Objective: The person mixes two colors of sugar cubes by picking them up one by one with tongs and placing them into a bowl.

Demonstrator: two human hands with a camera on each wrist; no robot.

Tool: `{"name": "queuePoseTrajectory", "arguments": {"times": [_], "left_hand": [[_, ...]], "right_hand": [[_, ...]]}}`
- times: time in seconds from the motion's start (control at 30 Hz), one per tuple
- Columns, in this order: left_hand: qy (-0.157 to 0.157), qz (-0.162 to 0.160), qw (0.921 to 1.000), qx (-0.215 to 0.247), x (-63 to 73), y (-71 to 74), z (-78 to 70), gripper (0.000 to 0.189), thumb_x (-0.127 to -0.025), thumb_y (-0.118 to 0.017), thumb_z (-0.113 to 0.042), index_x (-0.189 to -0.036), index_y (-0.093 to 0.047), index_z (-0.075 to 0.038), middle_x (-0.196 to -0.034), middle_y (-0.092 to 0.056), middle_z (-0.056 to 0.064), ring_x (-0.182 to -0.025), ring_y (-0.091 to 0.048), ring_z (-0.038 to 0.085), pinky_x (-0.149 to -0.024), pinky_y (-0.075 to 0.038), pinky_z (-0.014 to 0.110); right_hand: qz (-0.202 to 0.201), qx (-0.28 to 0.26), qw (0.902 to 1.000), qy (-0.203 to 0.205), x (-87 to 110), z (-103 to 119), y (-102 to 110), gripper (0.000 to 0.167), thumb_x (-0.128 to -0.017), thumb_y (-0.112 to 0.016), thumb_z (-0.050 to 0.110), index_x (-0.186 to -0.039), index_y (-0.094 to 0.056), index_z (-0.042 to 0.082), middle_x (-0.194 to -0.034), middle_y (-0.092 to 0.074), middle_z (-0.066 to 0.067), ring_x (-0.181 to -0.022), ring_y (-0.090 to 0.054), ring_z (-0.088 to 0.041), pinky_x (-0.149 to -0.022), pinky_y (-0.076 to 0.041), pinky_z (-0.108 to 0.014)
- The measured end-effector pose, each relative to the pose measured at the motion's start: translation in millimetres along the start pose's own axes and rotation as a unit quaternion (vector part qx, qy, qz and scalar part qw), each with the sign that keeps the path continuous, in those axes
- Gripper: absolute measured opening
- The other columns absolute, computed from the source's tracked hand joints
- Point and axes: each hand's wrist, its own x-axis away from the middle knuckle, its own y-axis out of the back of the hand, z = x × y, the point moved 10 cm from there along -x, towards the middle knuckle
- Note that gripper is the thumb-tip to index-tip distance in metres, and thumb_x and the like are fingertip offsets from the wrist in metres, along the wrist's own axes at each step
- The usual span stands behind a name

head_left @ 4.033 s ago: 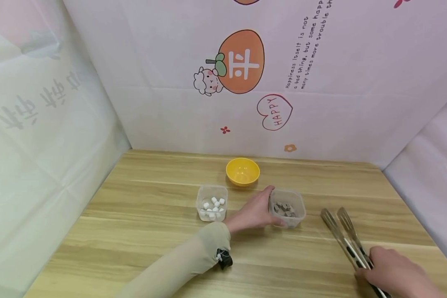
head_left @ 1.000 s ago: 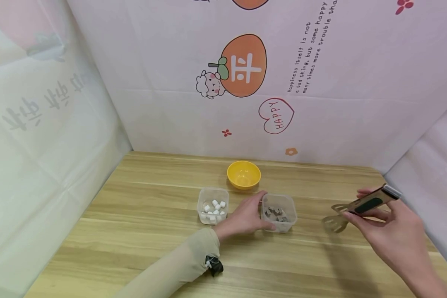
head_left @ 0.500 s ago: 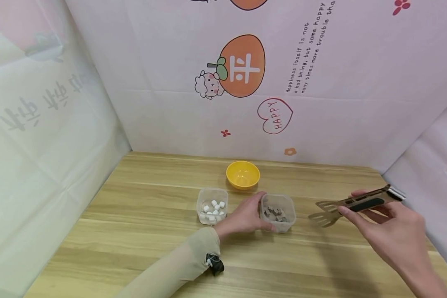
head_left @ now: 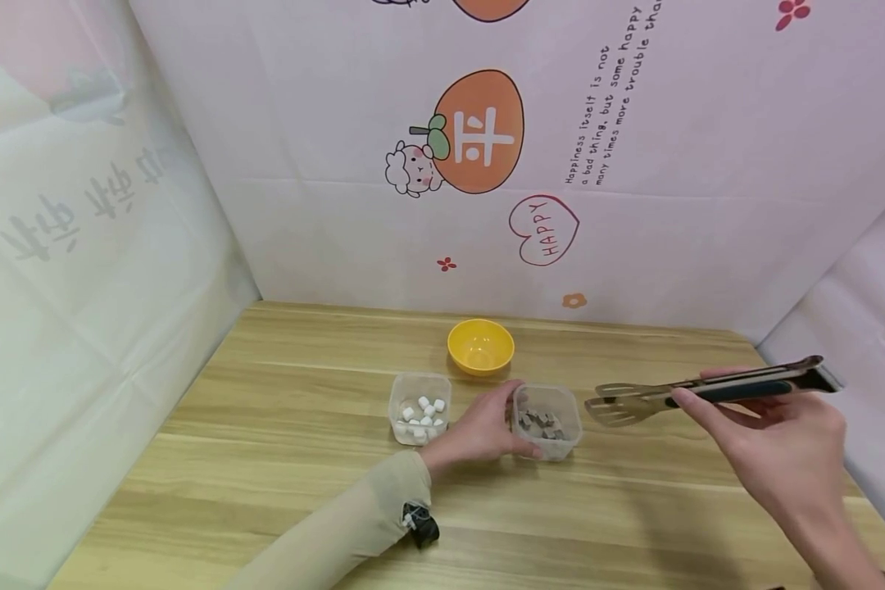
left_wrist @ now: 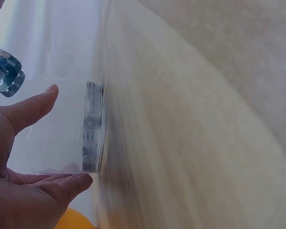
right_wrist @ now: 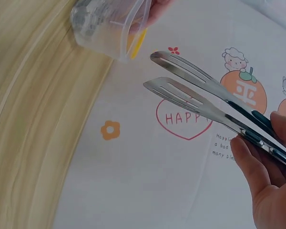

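Note:
My left hand (head_left: 479,428) holds a clear plastic container (head_left: 555,447) by its left side, thumb at the front and fingers behind. Several small greyish-brown pieces (head_left: 542,421) lie at its bottom. In the left wrist view the container (left_wrist: 52,129) stands between thumb and fingers, its base on or very near the table. My right hand (head_left: 785,463) grips metal tongs (head_left: 752,392) with dark green handle pads, above the table. The slotted tips point left, just right of the container's rim. In the right wrist view the tong arms (right_wrist: 207,110) are apart with nothing between them.
A second clear container (head_left: 401,418) with several white cubes (head_left: 425,414) stands left of my left hand. Behind, between the two containers, sits a yellow bowl (head_left: 481,348). A printed white backdrop (head_left: 324,238) rises at the wooden table's (head_left: 280,410) far edge.
The tongs came up off the table in my right hand, then swung left and levelled toward the container. My left hand shifted its container slightly left.

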Motion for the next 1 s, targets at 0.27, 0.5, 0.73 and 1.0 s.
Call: {"name": "queuePoseTrajectory", "arguments": {"times": [0.27,0.5,0.73,1.0], "left_hand": [[0.007,0.001,0.9999,0.011,1.7,1.5,2.9,0.106,-0.069,-0.1,-0.019,-0.156,-0.042,-0.005,-0.144,-0.061,0.009,-0.13,-0.059,0.02,-0.114,-0.048,0.033],[0.001,0.006,0.999,0.044,2.1,1.2,5.0,0.103,-0.07,-0.1,-0.014,-0.156,-0.043,-0.004,-0.148,-0.058,0.012,-0.135,-0.057,0.022,-0.115,-0.046,0.03],[0.006,0.007,0.9973,0.072,3.5,0.6,7.1,0.107,-0.071,-0.099,-0.011,-0.159,-0.038,-0.001,-0.153,-0.054,0.015,-0.138,-0.055,0.026,-0.115,-0.045,0.029],[0.024,0.007,0.9951,0.096,6.2,1.0,11.0,0.111,-0.071,-0.097,-0.007,-0.161,-0.033,0.0,-0.157,-0.05,0.015,-0.142,-0.052,0.027,-0.118,-0.043,0.033]], "right_hand": [[0.003,-0.062,0.9975,0.034,-1.0,10.9,-15.0,0.034,-0.074,-0.086,-0.019,-0.104,-0.073,-0.012,-0.09,-0.075,-0.007,-0.079,-0.075,-0.009,-0.075,-0.062,-0.02],[0.016,-0.12,0.9915,0.049,-2.1,9.5,-30.7,0.03,-0.076,-0.082,-0.022,-0.104,-0.072,-0.015,-0.094,-0.075,-0.012,-0.082,-0.074,-0.012,-0.074,-0.063,-0.02],[0.024,-0.109,0.9913,0.07,0.7,10.2,-47.1,0.026,-0.078,-0.082,-0.019,-0.101,-0.072,-0.014,-0.094,-0.074,-0.014,-0.081,-0.074,-0.013,-0.076,-0.063,-0.019],[0.034,-0.072,0.994,0.075,6.3,4.1,-65.3,0.025,-0.08,-0.085,-0.013,-0.101,-0.073,-0.007,-0.094,-0.073,-0.01,-0.079,-0.073,-0.011,-0.073,-0.063,-0.018]]}}
